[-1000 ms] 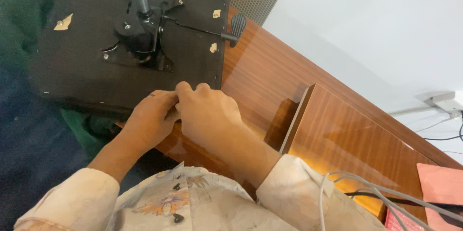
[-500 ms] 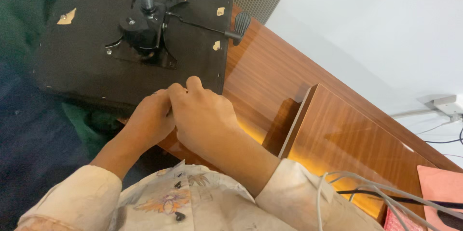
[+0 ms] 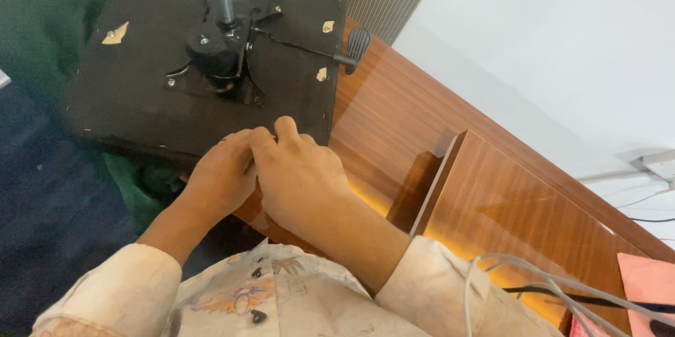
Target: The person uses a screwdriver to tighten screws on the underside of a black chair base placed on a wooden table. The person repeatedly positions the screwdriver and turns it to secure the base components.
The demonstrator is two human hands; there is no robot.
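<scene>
The upturned chair seat (image 3: 140, 77) lies underside up, its near edge resting over the edge of the glossy wooden counter (image 3: 394, 119); with a broad board base and a metal mechanism plate (image 3: 221, 55) carrying a column and lever (image 3: 355, 45), it looks heavy, stiff and awkward, best held by the firm board edge rather than the thin lever. The left hand (image 3: 221, 179) and right hand (image 3: 299, 175) sit together at that near edge, fingers curled over it, though whether they actually clamp anything I cannot tell.

Glossy wood desk (image 3: 394, 108), seemingly matt seat underside (image 3: 140, 91)
</scene>
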